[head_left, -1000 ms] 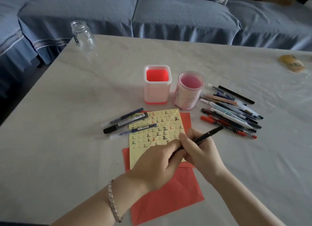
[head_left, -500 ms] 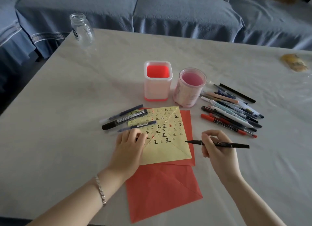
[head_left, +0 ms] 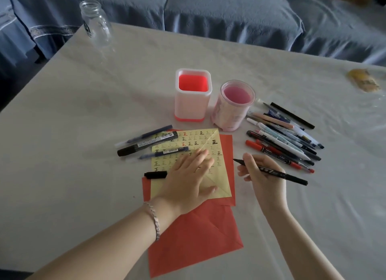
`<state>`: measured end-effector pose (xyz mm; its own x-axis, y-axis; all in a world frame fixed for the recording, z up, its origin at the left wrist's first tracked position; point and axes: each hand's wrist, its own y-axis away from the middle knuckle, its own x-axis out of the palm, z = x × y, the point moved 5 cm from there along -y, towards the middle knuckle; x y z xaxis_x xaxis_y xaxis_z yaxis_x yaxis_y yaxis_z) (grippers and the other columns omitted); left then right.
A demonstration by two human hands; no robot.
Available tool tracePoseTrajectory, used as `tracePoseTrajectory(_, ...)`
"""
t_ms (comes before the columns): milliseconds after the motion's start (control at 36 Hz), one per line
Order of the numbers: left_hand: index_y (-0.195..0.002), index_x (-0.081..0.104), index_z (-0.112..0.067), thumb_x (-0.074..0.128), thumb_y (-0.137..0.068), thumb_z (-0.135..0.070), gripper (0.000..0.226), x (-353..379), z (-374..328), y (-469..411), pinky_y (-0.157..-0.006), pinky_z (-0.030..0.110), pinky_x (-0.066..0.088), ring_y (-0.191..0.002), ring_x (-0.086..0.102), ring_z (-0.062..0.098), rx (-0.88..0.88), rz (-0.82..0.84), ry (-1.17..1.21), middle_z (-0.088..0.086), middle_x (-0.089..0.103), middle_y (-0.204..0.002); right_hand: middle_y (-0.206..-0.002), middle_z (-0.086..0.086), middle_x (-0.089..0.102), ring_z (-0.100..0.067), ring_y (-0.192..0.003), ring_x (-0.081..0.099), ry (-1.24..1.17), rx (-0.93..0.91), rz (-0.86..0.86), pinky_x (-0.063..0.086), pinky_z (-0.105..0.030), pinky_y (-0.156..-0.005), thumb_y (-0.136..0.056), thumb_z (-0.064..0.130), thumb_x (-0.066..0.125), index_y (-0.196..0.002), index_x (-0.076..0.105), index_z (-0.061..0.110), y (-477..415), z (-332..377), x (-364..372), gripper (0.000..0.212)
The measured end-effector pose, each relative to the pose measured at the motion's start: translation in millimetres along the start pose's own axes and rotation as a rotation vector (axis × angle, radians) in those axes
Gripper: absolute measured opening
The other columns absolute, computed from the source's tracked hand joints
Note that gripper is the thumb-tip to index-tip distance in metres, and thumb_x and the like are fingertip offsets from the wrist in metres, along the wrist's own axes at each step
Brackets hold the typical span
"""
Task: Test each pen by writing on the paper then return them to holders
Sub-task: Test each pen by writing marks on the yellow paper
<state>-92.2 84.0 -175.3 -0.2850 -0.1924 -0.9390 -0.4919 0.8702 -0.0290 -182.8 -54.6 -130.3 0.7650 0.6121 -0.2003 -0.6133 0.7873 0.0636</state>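
Observation:
A yellow gridded paper [head_left: 173, 137] covered with written characters lies on red sheets [head_left: 194, 238]. My left hand [head_left: 188, 179] rests flat on it, fingers spread. My right hand [head_left: 263, 175] grips an uncapped black marker [head_left: 292, 177], its tip pointing left just off the paper's right edge. The marker's black cap [head_left: 155, 174] lies at the paper's left edge. Two empty holders stand behind: a square red-and-white holder [head_left: 193, 95] and a round pink holder [head_left: 234, 106]. Three pens [head_left: 146, 143] lie at the paper's upper left. A pile of several pens [head_left: 286, 137] lies to the right.
A clear glass jar [head_left: 96, 23] stands at the table's far left corner. A yellow object [head_left: 363, 82] lies at the far right edge. A blue sofa [head_left: 208, 12] runs behind the pale table [head_left: 73, 112].
Both hands were together on the marker over the paper; they separated, the cap now lies left of the paper, and my left hand has slid right to press the sheet flat.

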Motion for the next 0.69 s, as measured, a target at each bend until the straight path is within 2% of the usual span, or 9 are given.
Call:
tracePoseTrajectory(167, -0.140, 0.036, -0.024, 0.030, -0.085, -0.060, 0.065, 0.8, 0.1, -1.5, -0.113, 0.036, -0.001, -0.142, 0.011, 0.015, -0.015, -0.025, -0.004, -0.002, 0.026, -0.152, -0.041, 0.000, 0.056, -0.005, -0.038, 0.048, 0.081, -0.032, -0.101, 0.041, -0.013, -0.046, -0.083, 0.025, 0.066, -0.056, 0.055, 0.001, -7.9, -7.5, 10.4, 0.037)
tracePoseTrajectory(222, -0.141, 0.033, -0.026, 0.025, -0.084, -0.061, 0.068, -1.7, -0.8, -2.1, -0.114, 0.036, -0.004, -0.142, 0.004, 0.012, -0.021, -0.013, 0.009, -0.003, 0.020, -0.154, -0.042, -0.007, 0.053, -0.007, -0.036, 0.044, 0.114, -0.057, -0.133, 0.040, -0.018, -0.044, -0.083, 0.026, 0.066, -0.054, 0.050, -0.003, -8.5, -10.7, 16.1, 0.044)
tracePoseTrajectory(278, -0.145, 0.021, -0.030, 0.015, -0.080, -0.064, 0.073, -0.6, 0.0, -1.6, -0.113, 0.035, -0.010, -0.140, -0.011, 0.007, -0.031, 0.006, 0.001, -0.008, 0.005, -0.156, -0.040, -0.005, 0.047, -0.011, -0.038, 0.040, 0.136, -0.075, -0.163, 0.037, -0.026, -0.045, -0.083, 0.022, 0.065, -0.048, 0.043, 0.003, -9.5, -16.3, 21.5, 0.046)
tracePoseTrajectory(333, -0.145, 0.016, -0.033, 0.011, -0.078, -0.065, 0.074, -0.6, 0.2, -0.9, -0.112, 0.035, -0.013, -0.139, -0.016, 0.005, -0.038, 0.006, -0.001, -0.011, -0.001, -0.156, -0.036, 0.006, 0.038, -0.007, -0.039, 0.034, 0.158, -0.088, -0.196, 0.032, -0.026, -0.045, -0.083, 0.016, 0.063, -0.044, 0.036, 0.013, -10.4, -21.3, 25.7, 0.048)
tracePoseTrajectory(389, -0.143, 0.018, -0.034, 0.016, -0.079, -0.066, 0.072, -1.9, -0.2, -1.1, -0.112, 0.033, -0.014, -0.140, -0.013, 0.007, -0.049, -0.001, 0.011, -0.011, 0.001, -0.156, -0.036, 0.006, 0.034, -0.007, -0.040, 0.031, 0.176, -0.101, -0.215, 0.029, -0.024, -0.044, -0.083, 0.012, 0.061, -0.044, 0.033, 0.015, -9.8, -24.9, 29.5, 0.049)
tracePoseTrajectory(472, -0.142, 0.024, -0.034, 0.025, -0.081, -0.065, 0.068, -3.2, -1.1, -1.4, -0.111, 0.032, -0.013, -0.141, -0.006, 0.008, -0.058, -0.021, 0.023, -0.010, 0.008, -0.155, -0.037, 0.008, 0.030, -0.007, -0.040, 0.029, 0.166, -0.117, -0.231, 0.026, -0.021, -0.042, -0.084, 0.011, 0.060, -0.045, 0.034, 0.009, -6.5, -28.6, 32.5, 0.047)
tracePoseTrajectory(556, -0.139, 0.031, -0.032, 0.030, -0.081, -0.065, 0.067, -3.7, -1.3, -1.7, -0.112, 0.032, -0.010, -0.142, 0.001, 0.009, -0.056, -0.031, 0.031, -0.009, 0.016, -0.154, -0.042, -0.003, 0.032, -0.009, -0.042, 0.030, 0.161, -0.138, -0.240, 0.027, -0.025, -0.042, -0.081, 0.016, 0.060, -0.047, 0.034, 0.003, -4.4, -30.1, 33.2, 0.044)
tracePoseTrajectory(694, -0.135, 0.040, -0.031, 0.035, -0.080, -0.065, 0.065, -2.7, -0.2, -2.2, -0.112, 0.034, -0.002, -0.141, 0.015, 0.012, -0.066, -0.040, 0.042, -0.007, 0.029, -0.150, -0.043, -0.009, 0.034, -0.010, -0.042, 0.029, 0.202, -0.148, -0.223, 0.026, -0.024, -0.043, -0.075, 0.024, 0.053, -0.045, 0.032, 0.013, -5.7, -31.4, 34.8, 0.038)
